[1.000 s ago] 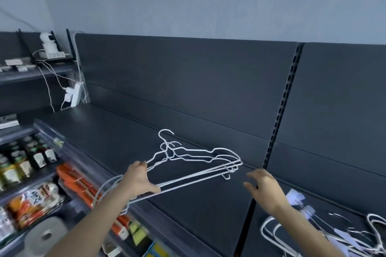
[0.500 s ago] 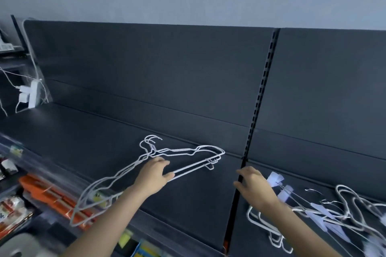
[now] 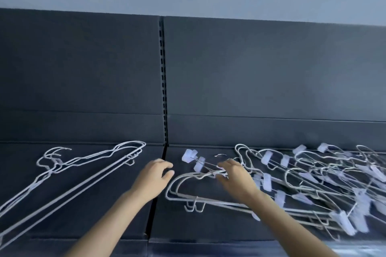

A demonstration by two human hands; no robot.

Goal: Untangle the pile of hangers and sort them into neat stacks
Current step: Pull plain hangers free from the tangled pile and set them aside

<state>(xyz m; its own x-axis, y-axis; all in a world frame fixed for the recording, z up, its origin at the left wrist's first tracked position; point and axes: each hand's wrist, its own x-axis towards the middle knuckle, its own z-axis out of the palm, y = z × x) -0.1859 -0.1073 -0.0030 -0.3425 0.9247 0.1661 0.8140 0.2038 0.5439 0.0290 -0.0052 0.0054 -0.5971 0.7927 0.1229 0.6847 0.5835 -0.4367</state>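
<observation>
A neat stack of white wire hangers [image 3: 69,170] lies flat on the left part of the dark shelf [image 3: 104,210], with no hand on it. A tangled pile of white hangers [image 3: 309,179], many with pale clips, covers the right part. My right hand [image 3: 235,177] is at the pile's left end, its fingers curled round the upper wire of a white hanger [image 3: 188,194]. My left hand [image 3: 155,175] hovers just left of that hanger with loosely curled fingers and holds nothing.
A dark back panel [image 3: 250,73] rises behind the shelf, split by a slotted upright [image 3: 164,81]. A seam between the two shelf boards runs under my left wrist. The shelf's front edge runs along the bottom.
My left hand has let go of the sorted stack, which now lies on the shelf, and moved right. My right hand has reached into the tangled pile. The view has swung right.
</observation>
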